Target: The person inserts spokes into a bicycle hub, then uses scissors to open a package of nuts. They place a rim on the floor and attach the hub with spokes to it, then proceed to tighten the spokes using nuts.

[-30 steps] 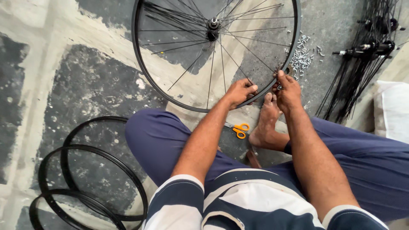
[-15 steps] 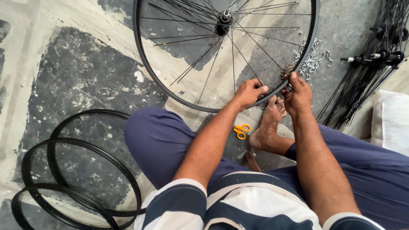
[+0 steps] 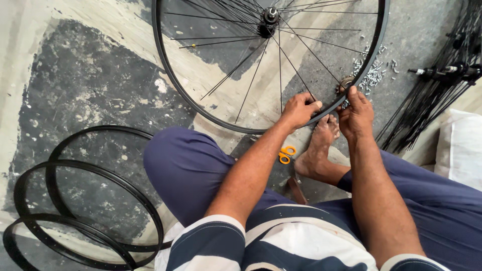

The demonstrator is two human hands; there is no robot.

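A black bicycle wheel rim (image 3: 168, 83) with thin spokes and a central hub (image 3: 270, 15) lies flat on the floor in front of me. My left hand (image 3: 298, 109) grips the near edge of the rim and a spoke end. My right hand (image 3: 356, 111) holds the rim just to the right, its fingers by a small round metal tool (image 3: 345, 83) at the rim. My bare foot (image 3: 317, 148) rests under the rim between both hands.
Three bare black rims (image 3: 75, 200) are stacked at the lower left. Orange-handled scissors (image 3: 287, 154) lie by my foot. A pile of small metal nipples (image 3: 371, 75) sits past the rim. Spoked hubs (image 3: 442, 75) lie at the right, beside a white sack (image 3: 459, 145).
The view has shifted, so the wheel sits higher and further right in frame. Both hands stay on the near rim, with the right one slightly further along it.
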